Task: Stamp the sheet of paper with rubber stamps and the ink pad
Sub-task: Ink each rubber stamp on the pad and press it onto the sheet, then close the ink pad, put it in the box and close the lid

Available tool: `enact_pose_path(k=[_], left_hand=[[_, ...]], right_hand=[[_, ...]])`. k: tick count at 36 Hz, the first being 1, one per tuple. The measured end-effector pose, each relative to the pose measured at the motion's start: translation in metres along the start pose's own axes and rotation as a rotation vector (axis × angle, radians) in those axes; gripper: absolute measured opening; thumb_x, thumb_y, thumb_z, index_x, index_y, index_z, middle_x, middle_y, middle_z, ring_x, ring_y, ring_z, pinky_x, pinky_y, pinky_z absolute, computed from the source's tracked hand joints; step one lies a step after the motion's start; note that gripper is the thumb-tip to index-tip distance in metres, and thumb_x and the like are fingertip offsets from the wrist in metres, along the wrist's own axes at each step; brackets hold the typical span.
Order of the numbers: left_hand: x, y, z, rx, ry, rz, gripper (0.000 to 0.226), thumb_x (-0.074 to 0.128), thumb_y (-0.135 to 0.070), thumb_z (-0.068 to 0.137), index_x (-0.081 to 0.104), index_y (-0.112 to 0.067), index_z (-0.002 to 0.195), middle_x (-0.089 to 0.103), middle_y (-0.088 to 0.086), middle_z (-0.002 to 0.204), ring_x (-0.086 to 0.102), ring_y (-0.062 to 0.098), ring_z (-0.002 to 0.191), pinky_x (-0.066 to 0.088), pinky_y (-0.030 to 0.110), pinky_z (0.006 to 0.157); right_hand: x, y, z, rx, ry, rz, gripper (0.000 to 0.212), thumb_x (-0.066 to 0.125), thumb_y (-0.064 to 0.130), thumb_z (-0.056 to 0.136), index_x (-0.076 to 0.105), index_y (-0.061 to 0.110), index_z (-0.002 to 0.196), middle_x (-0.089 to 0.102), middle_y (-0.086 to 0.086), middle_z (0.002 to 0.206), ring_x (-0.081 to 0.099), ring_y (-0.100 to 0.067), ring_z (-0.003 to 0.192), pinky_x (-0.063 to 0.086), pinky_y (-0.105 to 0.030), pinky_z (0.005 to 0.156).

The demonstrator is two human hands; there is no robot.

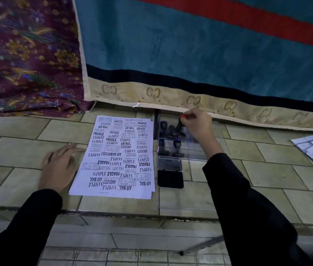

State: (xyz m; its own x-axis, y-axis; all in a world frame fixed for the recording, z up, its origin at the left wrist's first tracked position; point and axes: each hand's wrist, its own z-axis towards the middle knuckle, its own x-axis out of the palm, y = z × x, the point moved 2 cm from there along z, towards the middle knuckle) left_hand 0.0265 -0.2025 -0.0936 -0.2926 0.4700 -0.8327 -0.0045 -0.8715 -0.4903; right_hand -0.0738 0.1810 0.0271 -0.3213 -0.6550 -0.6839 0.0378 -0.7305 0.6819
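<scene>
My right hand point(196, 122) pinches a stamp point(178, 126) by its handle. My left hand point(59, 166) lies spread flat beside the paper point(117, 156).

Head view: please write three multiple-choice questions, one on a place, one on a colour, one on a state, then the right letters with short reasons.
1. Where does the ink pad lie, relative to the sheet?
A. left of it
B. on it
C. right of it, nearer to the person than the stamp tray

2. What colour are the prints on the sheet?
A. dark, near black
B. red
C. green

3. What does the right hand do?
A. lies flat on the sheet
B. grips a stamp at the tray
C. lifts the ink pad

Answers:
1 C, it sits by the sheet's right edge.
2 A, every word prints dark.
3 B, its fingers curl round the handle.
</scene>
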Motion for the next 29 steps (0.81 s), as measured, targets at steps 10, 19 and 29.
enact_pose_path(k=[10,19,29], left_hand=[[0.002,0.005,0.001,-0.04,-0.002,-0.05,0.045,0.044,0.005,0.087,0.062,-0.023,0.117,0.052,-0.001,0.141,0.043,0.019,0.133,0.015,0.031,0.106],[-0.005,0.012,0.017,-0.283,0.096,-0.482,0.04,0.042,-0.001,0.095,0.06,-0.026,0.12,0.059,0.003,0.13,0.053,0.015,0.104,0.038,0.02,0.091],[0.001,-0.092,-0.007,0.019,0.113,-0.363,0.036,0.057,-0.034,0.093,0.054,-0.028,0.129,0.057,0.0,0.134,0.052,0.014,0.117,0.043,0.038,0.101]], right_hand=[[0.023,-0.024,-0.004,0.078,0.252,-0.085,0.01,0.067,0.009,0.083,0.058,0.011,0.084,0.056,0.003,0.072,0.053,-0.015,0.075,0.039,-0.022,0.065],[0.026,-0.016,-0.013,-0.044,0.312,-0.133,0.006,0.067,0.008,0.081,0.065,0.007,0.087,0.061,-0.002,0.081,0.054,-0.014,0.075,0.043,-0.025,0.069],[0.031,-0.017,-0.021,-0.051,0.276,-0.255,0.013,0.066,0.015,0.085,0.068,0.004,0.092,0.069,-0.011,0.094,0.062,-0.021,0.086,0.053,-0.033,0.083]])
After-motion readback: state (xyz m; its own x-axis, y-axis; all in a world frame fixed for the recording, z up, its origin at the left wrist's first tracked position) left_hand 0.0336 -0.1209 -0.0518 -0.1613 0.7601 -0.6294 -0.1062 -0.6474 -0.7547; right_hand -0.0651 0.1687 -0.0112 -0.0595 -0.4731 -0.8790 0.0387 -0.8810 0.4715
